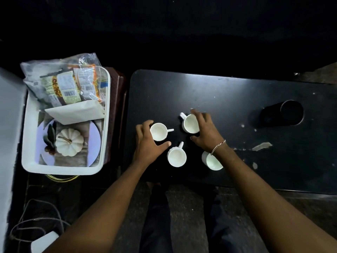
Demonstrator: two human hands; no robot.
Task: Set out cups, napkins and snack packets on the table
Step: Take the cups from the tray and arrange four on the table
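white ceramic cups (177, 158) out on the black tabletop (228, 99). left hand (147, 143) grip wrapping one cup (159, 131), right hand (205, 132) grip over another (191, 123). rigid, light, likely breakable; best taken by body or handle.

No wording can be read anywhere in the view.

The snack packets (67, 84), in the white tray (62, 168) at about nine o'clock from the cups, carry printed label panels and two barcodes, one at (69, 93) and another toward three o'clock of it, but the lettering and digits are too small and blurred to make out.
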